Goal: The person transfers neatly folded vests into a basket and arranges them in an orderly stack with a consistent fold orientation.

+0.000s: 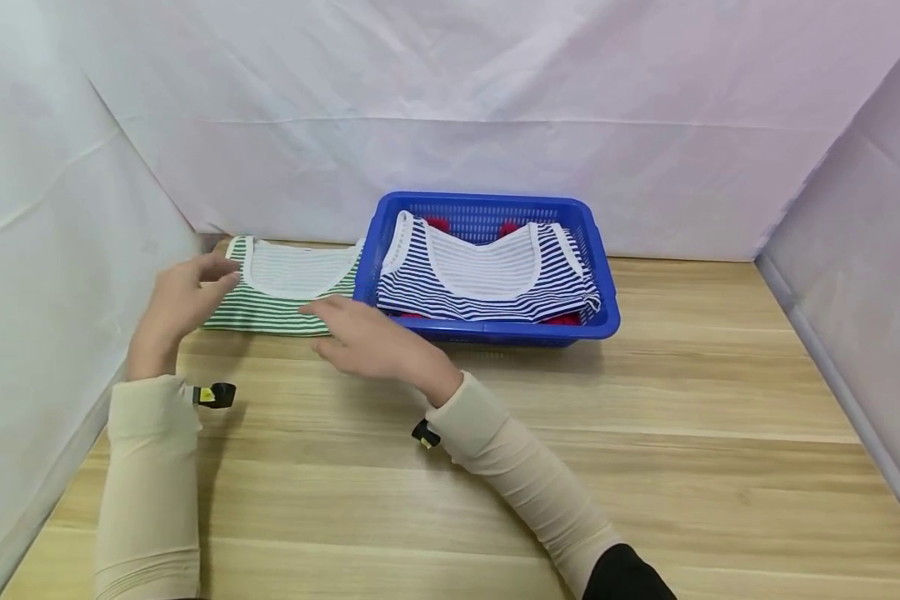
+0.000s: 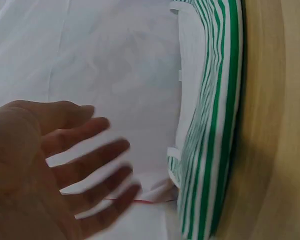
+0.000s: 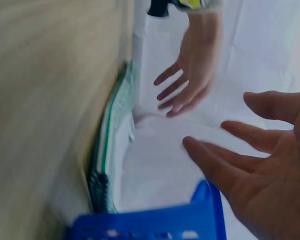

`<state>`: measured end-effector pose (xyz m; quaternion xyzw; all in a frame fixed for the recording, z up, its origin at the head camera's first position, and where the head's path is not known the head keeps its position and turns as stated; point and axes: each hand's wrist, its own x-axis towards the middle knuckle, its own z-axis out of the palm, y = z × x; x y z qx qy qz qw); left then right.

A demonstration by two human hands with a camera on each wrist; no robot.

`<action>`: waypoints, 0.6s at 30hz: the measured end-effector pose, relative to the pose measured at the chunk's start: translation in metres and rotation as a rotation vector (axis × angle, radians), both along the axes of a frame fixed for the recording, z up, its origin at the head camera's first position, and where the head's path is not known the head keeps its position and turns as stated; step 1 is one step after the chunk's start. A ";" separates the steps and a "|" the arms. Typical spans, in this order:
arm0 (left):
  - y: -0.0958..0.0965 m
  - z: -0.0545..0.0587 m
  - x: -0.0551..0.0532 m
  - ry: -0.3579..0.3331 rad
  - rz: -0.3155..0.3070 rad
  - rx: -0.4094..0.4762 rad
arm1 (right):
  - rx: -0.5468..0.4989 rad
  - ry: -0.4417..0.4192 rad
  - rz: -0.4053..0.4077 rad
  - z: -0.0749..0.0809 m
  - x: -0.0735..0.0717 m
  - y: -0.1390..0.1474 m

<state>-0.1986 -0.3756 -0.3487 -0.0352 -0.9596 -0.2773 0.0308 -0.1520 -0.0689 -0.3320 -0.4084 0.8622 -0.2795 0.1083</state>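
Note:
A folded green-and-white striped tank top [image 1: 281,312] lies on the table left of the basket, its scooped white neckline toward the back wall. My left hand [image 1: 183,300] hovers at its left end with fingers spread and nothing in them; in the left wrist view the hand [image 2: 55,165] shows apart from the striped cloth [image 2: 210,130]. My right hand [image 1: 371,337] is above the top's right end, fingers reaching left and holding nothing. In the right wrist view, this hand [image 3: 260,155] appears above the blue basket [image 3: 150,222].
The blue plastic basket [image 1: 487,332] stands against the back, beside the green top. Inside lies a folded navy-and-white striped tank top [image 1: 457,304], with red material [image 1: 566,319] showing beneath it. White cloth walls [image 1: 450,75] enclose the wooden table [image 1: 682,417] at the back and sides.

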 end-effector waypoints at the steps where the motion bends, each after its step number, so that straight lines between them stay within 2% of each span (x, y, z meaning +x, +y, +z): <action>1: -0.002 -0.003 -0.002 -0.038 -0.023 -0.018 | 0.039 -0.021 0.004 -0.003 0.001 -0.003; 4: -0.007 -0.012 -0.008 -0.130 -0.082 -0.069 | 0.119 -0.091 -0.005 -0.013 0.003 -0.008; 7: -0.009 -0.019 -0.012 -0.175 -0.104 -0.092 | 0.162 -0.159 -0.049 -0.023 0.003 -0.010; 12: -0.010 -0.025 -0.011 -0.187 -0.113 -0.089 | 0.204 -0.255 -0.092 -0.035 0.000 -0.007; 15: -0.011 -0.025 -0.011 -0.180 -0.123 -0.085 | 0.209 -0.272 -0.084 -0.039 -0.003 -0.006; 18: -0.011 -0.025 -0.012 -0.168 -0.170 -0.083 | 0.217 -0.274 -0.078 -0.042 -0.006 -0.007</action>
